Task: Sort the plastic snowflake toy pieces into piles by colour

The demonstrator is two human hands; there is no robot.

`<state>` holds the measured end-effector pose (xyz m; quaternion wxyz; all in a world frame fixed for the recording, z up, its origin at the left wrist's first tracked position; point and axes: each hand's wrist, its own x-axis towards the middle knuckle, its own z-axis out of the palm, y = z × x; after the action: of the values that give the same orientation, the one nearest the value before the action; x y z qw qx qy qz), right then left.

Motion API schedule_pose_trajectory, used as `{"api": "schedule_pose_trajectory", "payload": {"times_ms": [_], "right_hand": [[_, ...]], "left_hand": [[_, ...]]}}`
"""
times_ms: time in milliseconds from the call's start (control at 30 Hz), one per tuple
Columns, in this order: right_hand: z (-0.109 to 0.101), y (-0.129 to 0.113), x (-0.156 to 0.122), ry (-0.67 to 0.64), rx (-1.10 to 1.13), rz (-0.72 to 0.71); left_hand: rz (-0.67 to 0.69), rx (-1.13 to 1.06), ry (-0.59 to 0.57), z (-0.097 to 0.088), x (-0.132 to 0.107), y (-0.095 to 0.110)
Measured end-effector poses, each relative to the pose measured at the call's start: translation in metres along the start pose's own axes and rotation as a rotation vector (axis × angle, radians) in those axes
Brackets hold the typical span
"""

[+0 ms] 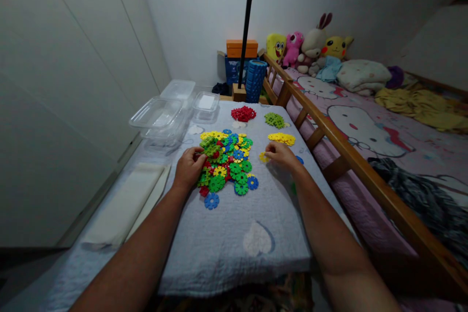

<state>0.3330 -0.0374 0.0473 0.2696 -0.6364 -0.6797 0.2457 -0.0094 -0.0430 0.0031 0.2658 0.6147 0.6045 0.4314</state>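
A mixed pile of notched plastic discs and pieces in red, blue, yellow and green lies mid-table. At its left edge is my left hand, fingers bent together against light-green pieces; whatever they pinch is hidden. To the right of the pile, my right hand pinches a yellow notched disc just above the cloth. Beyond that hand is a group of yellow discs. A blue disc shows beside the right wrist, and a green one is partly hidden by the forearm.
Farther back lie a red heap and a light-green heap. Clear plastic boxes and a folded cream cloth occupy the left side. A wooden bed rail borders the right; a black pole stands behind.
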Motion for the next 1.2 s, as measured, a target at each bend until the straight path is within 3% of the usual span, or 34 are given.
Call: {"api": "schedule_pose_trajectory", "payload": {"times_ms": [133, 267, 533, 700, 900, 1200], "right_hand": [[-0.018, 0.015, 0.023, 0.185, 0.016, 0.067], [-0.023, 0.03, 0.043, 0.351, 0.025, 0.176], [-0.014, 0.051, 0.061, 0.461, -0.006, 0.311], [-0.011, 0.057, 0.06, 0.474, 0.056, 0.388], [-0.009, 0.045, 0.05, 0.504, -0.021, 0.294], [0.02, 0.018, 0.029, 0.3, -0.254, 0.154]], "left_hand": [[0.008, 0.005, 0.011, 0.0, 0.0, 0.0], [0.002, 0.004, -0.002, -0.001, 0.0, 0.001], [-0.007, -0.002, -0.002, -0.001, -0.001, 0.003], [-0.001, -0.004, -0.002, -0.001, -0.001, 0.003], [-0.001, 0.005, 0.006, -0.001, -0.001, 0.003], [0.008, 0.001, 0.004, -0.001, -0.001, 0.001]]}}
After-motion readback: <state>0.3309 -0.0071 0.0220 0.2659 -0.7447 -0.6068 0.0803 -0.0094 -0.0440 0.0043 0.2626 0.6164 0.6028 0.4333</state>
